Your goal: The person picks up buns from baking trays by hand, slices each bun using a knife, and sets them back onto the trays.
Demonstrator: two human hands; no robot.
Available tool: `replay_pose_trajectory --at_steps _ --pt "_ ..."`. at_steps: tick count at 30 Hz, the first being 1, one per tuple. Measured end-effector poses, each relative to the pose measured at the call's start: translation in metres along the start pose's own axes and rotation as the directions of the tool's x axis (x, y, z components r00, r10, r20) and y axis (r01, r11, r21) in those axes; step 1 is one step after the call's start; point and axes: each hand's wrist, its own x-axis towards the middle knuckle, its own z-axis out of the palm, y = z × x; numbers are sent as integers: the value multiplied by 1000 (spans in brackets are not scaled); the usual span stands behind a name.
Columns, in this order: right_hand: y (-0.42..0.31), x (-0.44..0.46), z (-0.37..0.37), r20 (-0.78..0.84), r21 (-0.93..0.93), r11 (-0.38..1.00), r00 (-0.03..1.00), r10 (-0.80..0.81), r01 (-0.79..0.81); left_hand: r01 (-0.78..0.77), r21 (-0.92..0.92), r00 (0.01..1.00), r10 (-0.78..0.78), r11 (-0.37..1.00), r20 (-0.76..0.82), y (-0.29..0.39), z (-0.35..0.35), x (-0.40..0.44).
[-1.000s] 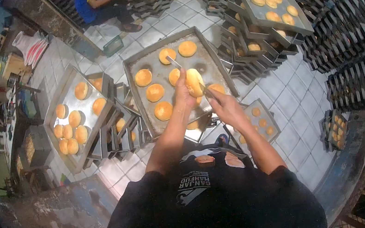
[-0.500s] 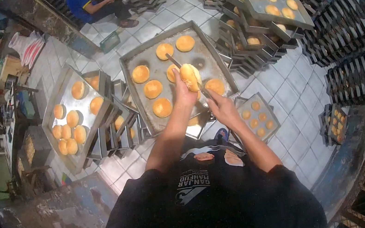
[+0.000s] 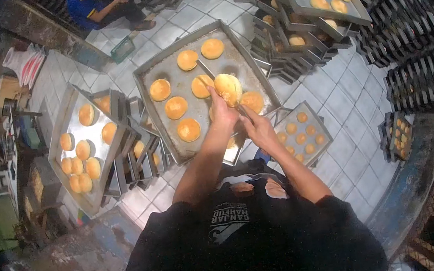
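My left hand is closed around a golden round bun, above a square metal tray. In my right hand is a long knife, its blade running up behind the bun with the tip showing at the upper left. How far the blade is in the bun cannot be seen. More buns lie on the tray below, among them one bun at the lower left and another just right of my hands.
Stacked trays with buns stand at left, and another bun-laden tray tops a stack at upper right. A smaller tray sits low on the right. Dark racked trays line the right side. Another person sits at upper left.
The bun has turned in my left hand, so its rounded top now faces up and its pale side is hidden. My right hand has come closer to my left. The view has shifted slightly.
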Motion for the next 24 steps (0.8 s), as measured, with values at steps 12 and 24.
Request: replay_pose_trajectory --at_steps 12,24 --pt "45 -99 -96 -38 146 972 981 190 -183 0 53 998 3 999 -55 12 38 57" --pt "54 -129 -94 -5 351 786 838 545 -509 -91 890 605 685 -447 406 83 -55 110"
